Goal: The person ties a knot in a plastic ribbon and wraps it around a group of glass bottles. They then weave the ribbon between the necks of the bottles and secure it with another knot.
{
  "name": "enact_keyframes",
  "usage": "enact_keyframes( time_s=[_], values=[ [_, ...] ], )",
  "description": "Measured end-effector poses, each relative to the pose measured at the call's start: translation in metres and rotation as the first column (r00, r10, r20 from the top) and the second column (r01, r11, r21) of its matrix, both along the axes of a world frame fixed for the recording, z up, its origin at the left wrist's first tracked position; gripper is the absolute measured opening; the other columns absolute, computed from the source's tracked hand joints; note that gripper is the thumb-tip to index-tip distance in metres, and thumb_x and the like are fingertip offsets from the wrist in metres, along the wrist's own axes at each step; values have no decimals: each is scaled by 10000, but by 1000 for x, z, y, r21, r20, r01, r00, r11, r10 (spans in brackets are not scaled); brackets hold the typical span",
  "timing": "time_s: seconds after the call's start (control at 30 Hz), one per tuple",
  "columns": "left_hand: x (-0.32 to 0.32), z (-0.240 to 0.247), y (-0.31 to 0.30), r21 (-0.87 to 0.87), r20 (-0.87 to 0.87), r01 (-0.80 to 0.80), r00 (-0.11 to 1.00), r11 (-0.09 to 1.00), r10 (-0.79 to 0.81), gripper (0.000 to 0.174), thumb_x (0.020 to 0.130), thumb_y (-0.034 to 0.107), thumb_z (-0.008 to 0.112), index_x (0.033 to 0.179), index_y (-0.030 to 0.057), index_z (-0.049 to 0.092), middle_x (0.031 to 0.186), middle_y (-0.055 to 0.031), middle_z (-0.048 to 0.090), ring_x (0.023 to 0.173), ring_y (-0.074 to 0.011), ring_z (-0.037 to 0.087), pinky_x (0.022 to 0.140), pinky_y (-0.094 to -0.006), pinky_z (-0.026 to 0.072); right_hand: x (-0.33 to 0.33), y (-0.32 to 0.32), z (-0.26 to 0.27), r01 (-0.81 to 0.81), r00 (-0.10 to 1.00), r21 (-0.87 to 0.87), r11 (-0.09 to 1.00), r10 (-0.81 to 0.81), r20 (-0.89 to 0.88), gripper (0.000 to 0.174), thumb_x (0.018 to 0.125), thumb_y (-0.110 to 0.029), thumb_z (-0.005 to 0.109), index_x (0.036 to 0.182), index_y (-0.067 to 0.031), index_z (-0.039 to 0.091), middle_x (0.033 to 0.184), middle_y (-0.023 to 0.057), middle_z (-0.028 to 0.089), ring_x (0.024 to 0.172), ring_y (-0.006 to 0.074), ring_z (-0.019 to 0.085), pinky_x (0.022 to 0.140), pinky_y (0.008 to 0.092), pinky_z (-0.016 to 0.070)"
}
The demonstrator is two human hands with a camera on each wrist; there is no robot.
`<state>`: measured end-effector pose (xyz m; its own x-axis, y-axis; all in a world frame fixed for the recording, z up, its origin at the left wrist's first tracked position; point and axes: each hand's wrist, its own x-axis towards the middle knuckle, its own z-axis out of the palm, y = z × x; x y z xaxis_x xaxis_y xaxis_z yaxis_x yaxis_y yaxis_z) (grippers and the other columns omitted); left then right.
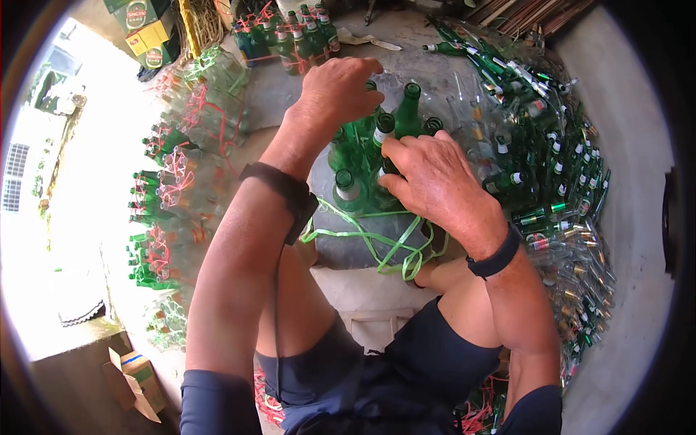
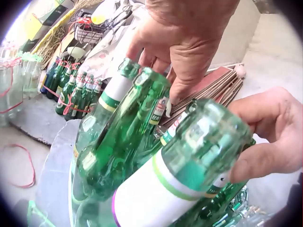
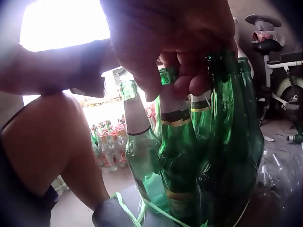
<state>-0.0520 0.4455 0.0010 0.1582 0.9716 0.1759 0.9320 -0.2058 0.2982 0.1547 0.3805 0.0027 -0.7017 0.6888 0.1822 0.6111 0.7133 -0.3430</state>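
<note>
Shorts (image 1: 377,377) and bare thighs (image 1: 297,312) closest, bottom of head view. Beyond them the left hand (image 1: 337,90) is curled over the tops of upright green bottles (image 1: 408,109). Right hand (image 1: 428,177) is just nearer the body, fingers wrapped round necks on the near side of the same cluster. Bottles stand on a grey surface (image 1: 337,250). Green string (image 1: 377,243) lies looped below the right hand. Tied bundles (image 1: 163,188) are well left of the left hand, a loose pile (image 1: 558,167) right of the right hand.

Left wrist view: left hand (image 2: 189,42) above, fingertips curled onto bottle tops. Right hand (image 2: 270,137) beside it, thumb and fingers pinching a neck.

Right wrist view: right hand (image 3: 175,42) on top, fingers curled round the necks. Bottles (image 3: 180,142) hang close together under it, string (image 3: 142,208) at their base.
</note>
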Motion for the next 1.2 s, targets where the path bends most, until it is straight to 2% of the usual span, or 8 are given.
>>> enact_keyframes(
  time_s=[0.13, 0.4, 0.47, 0.57, 0.67, 0.9, 0.97, 1.2],
  values=[
    [1, -15, 6, -82, -70, -19, 997, 996, 13, 447, 838, 301, 707, 1256, 141, 688, 1014, -144, 751, 1024, -361, 712, 911, -474, 560, 0, 7, -6, -49, 998, -23, 999, 49, 28, 183, 787, -187, 763, 841, -56, 647, 807, 201, 688, 840, 408, 689, 827, 501, 496],
    [2, -30, 6, -14, -148, -13, 989, 1000, 11, 371, 854, 335, 724, 1150, 115, 682, 974, -154, 748, 975, -375, 717, 835, -516, 560, -4, 19, -13, -69, 996, -111, 991, 74, 40, 224, 781, -229, 743, 780, -23, 653, 737, 208, 672, 806, 432, 681, 769, 535, 531],
    [1, -33, 10, 6, -138, -9, 990, 1000, 10, 367, 841, 334, 737, 1128, 111, 690, 979, -160, 746, 976, -379, 717, 826, -516, 563, -5, 20, -15, -115, 988, -36, 993, 118, 98, 278, 795, -259, 777, 818, -10, 656, 718, 224, 641, 779, 439, 654, 758, 523, 512],
    [0, -34, 14, 11, -142, -22, 990, 1000, 23, 347, 808, 339, 757, 1058, 102, 713, 987, -165, 748, 977, -385, 718, 817, -519, 567, -4, 16, -14, -143, 986, 8, 990, 142, 85, 258, 792, -237, 770, 802, -10, 647, 718, 217, 641, 776, 432, 638, 766, 503, 499],
    [2, -32, 14, 60, -168, -9, 986, 998, 18, 350, 801, 340, 758, 1060, 108, 716, 982, -164, 749, 976, -384, 719, 820, -522, 567, -3, 15, -12, -158, 982, 3, 987, 157, 108, 240, 793, -219, 764, 796, -10, 646, 721, 212, 641, 780, 429, 626, 781, 480, 479],
    [2, -29, 14, 32, -173, -4, 985, 999, 10, 360, 790, 341, 760, 1067, 115, 720, 1000, -164, 750, 977, -386, 720, 825, -527, 570, -3, 16, -15, -202, 972, -2, 979, 201, 122, 239, 796, -212, 752, 781, -2, 640, 714, 224, 635, 782, 437, 626, 793, 467, 460],
    [4, -27, 11, 125, -57, -27, 998, 992, 34, 203, 758, 207, 702, 852, 28, 720, 810, -227, 712, 839, -421, 718, 761, -521, 564, -3, 17, -15, -204, 973, 11, 979, 202, 113, 236, 800, -210, 745, 781, 2, 643, 719, 231, 639, 790, 437, 631, 796, 478, 473],
    [5, -24, 11, 97, -73, -19, 997, 995, 26, 176, 752, 179, 692, 837, 28, 717, 808, -233, 708, 833, -426, 715, 755, -524, 563, -7, 15, -8, -169, 971, -46, 984, 175, 165, 250, 799, -218, 745, 778, 11, 647, 730, 239, 647, 804, 444, 646, 764, 522, 510]
  ],
)
